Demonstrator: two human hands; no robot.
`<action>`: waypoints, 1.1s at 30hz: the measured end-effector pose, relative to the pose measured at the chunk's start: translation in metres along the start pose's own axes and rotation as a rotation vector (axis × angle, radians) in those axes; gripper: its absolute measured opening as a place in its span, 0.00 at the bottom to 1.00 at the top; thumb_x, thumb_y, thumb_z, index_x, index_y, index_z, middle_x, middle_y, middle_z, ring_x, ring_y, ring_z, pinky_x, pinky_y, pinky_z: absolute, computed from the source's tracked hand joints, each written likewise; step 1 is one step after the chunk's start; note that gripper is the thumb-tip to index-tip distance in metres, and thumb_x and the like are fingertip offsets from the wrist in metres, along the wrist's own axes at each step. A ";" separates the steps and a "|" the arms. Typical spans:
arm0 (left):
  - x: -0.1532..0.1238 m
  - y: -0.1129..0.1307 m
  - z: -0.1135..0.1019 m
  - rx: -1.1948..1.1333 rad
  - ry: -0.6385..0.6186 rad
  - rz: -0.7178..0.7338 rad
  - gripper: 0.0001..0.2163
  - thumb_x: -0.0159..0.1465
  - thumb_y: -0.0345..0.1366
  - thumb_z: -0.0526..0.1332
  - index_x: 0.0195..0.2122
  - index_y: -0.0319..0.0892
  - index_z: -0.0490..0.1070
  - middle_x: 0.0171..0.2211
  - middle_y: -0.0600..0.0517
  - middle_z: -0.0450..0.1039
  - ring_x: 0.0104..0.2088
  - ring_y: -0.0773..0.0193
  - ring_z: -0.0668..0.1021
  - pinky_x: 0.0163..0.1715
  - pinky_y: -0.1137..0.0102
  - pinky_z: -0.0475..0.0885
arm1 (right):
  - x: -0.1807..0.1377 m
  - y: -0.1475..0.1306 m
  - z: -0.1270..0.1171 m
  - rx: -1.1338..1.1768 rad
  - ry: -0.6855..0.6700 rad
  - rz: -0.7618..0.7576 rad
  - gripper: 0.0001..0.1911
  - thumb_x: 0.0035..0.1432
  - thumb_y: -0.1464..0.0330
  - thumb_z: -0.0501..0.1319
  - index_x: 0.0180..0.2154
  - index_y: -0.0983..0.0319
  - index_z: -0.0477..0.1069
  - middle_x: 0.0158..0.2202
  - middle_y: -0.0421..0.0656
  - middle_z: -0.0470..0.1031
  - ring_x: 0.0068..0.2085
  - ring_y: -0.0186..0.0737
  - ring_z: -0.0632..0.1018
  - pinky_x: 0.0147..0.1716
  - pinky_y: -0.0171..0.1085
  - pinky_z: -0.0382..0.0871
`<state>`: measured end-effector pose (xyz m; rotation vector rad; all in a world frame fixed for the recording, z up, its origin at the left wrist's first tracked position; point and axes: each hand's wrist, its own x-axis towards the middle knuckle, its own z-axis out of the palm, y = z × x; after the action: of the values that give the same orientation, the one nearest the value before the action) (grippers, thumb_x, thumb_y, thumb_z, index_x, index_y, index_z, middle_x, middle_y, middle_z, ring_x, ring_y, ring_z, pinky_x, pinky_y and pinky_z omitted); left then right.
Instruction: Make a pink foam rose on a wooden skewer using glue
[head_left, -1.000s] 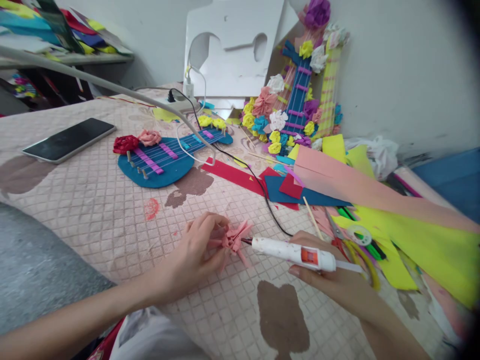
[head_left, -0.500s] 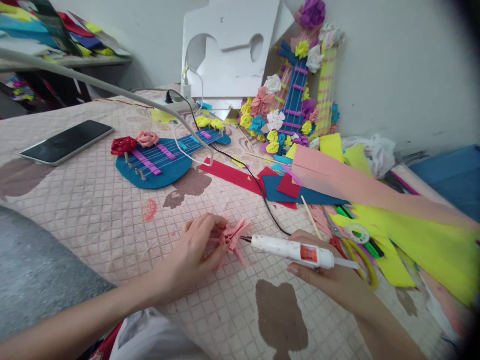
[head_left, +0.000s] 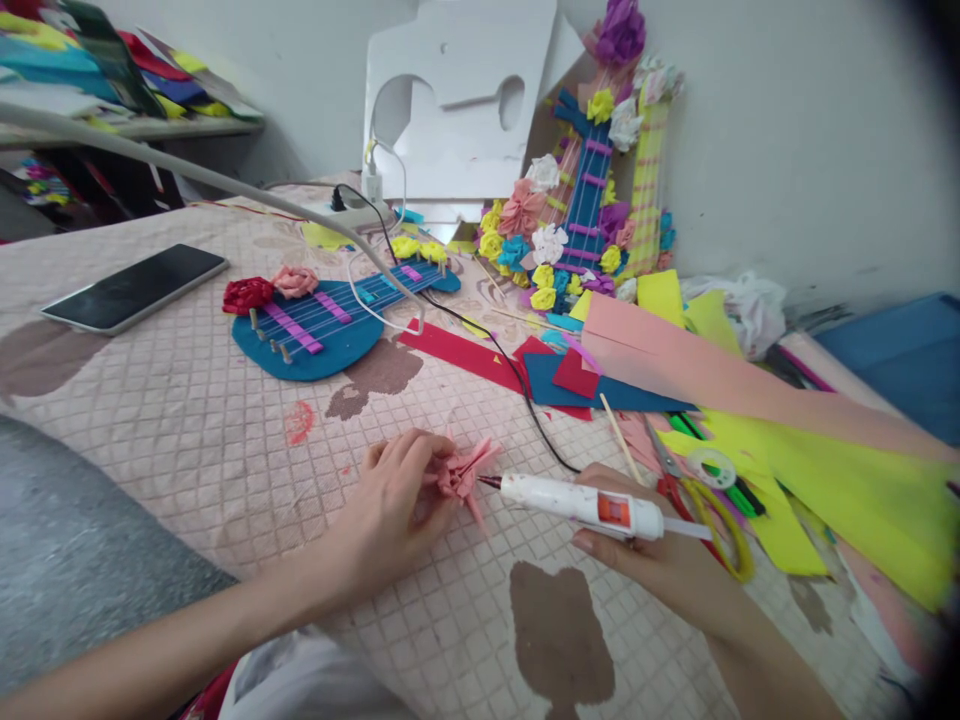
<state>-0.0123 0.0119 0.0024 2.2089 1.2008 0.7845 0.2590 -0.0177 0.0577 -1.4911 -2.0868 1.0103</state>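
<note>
head view | left hand [head_left: 394,510] pinches pink paper flower [head_left: 461,472] just above quilted cloth [head_left: 187,420] | right hand [head_left: 660,560] grips white glue gun [head_left: 581,502], nozzle touching flower | scissors [head_left: 712,515] just beside right hand

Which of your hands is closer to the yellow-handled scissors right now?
Right. The right hand, gripping the white glue gun, sits just beside the yellow-handled scissors; the left hand pinches the pink paper flower farther off.
</note>
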 end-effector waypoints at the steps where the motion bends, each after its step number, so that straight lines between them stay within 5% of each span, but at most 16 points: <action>1: -0.001 -0.001 0.001 -0.016 -0.009 -0.009 0.16 0.61 0.29 0.58 0.49 0.44 0.60 0.46 0.47 0.67 0.47 0.56 0.71 0.48 0.56 0.62 | 0.000 -0.001 0.000 -0.001 0.000 0.003 0.09 0.60 0.62 0.59 0.32 0.59 0.63 0.28 0.37 0.64 0.29 0.34 0.68 0.29 0.34 0.63; 8: -0.005 -0.003 -0.002 -0.093 -0.003 -0.034 0.19 0.58 0.28 0.60 0.50 0.45 0.59 0.49 0.46 0.65 0.50 0.55 0.70 0.51 0.55 0.64 | 0.002 -0.001 0.000 -0.049 0.090 0.040 0.12 0.59 0.59 0.59 0.30 0.59 0.62 0.25 0.36 0.61 0.27 0.33 0.66 0.25 0.32 0.63; 11: -0.006 -0.003 -0.002 -0.066 0.028 -0.009 0.20 0.57 0.28 0.60 0.51 0.44 0.60 0.50 0.45 0.65 0.50 0.54 0.70 0.49 0.54 0.67 | 0.002 0.004 0.000 -0.080 0.155 0.068 0.11 0.58 0.58 0.60 0.32 0.58 0.65 0.26 0.38 0.67 0.28 0.36 0.71 0.24 0.33 0.65; 18: -0.004 -0.014 -0.009 -0.183 0.028 0.020 0.15 0.61 0.31 0.57 0.49 0.44 0.61 0.46 0.46 0.70 0.46 0.58 0.75 0.43 0.61 0.73 | 0.018 0.002 -0.010 0.009 0.298 0.155 0.17 0.57 0.56 0.60 0.44 0.59 0.72 0.42 0.45 0.78 0.44 0.49 0.77 0.40 0.45 0.72; 21: -0.002 -0.023 -0.009 -0.166 0.036 0.011 0.11 0.61 0.29 0.56 0.46 0.43 0.64 0.42 0.48 0.72 0.41 0.60 0.76 0.38 0.64 0.73 | 0.036 0.000 -0.019 0.030 0.390 0.136 0.18 0.56 0.56 0.60 0.44 0.61 0.73 0.43 0.46 0.78 0.44 0.49 0.76 0.42 0.44 0.70; 25: 0.003 -0.029 -0.012 -0.067 0.014 0.016 0.07 0.60 0.25 0.53 0.35 0.42 0.68 0.33 0.51 0.72 0.33 0.64 0.75 0.31 0.70 0.70 | 0.072 0.008 -0.030 -0.012 0.482 0.158 0.22 0.55 0.53 0.60 0.40 0.65 0.74 0.32 0.46 0.78 0.33 0.46 0.77 0.32 0.40 0.69; 33: 0.022 -0.033 -0.035 -0.073 -0.098 0.024 0.09 0.56 0.25 0.54 0.32 0.42 0.71 0.31 0.54 0.75 0.31 0.65 0.75 0.31 0.72 0.67 | 0.170 0.034 -0.038 -0.111 0.590 0.128 0.21 0.53 0.57 0.60 0.39 0.68 0.74 0.30 0.47 0.78 0.31 0.45 0.77 0.28 0.37 0.68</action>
<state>-0.0452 0.0521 0.0106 2.1796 1.0829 0.7093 0.2445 0.1578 0.0412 -1.7327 -1.6574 0.4157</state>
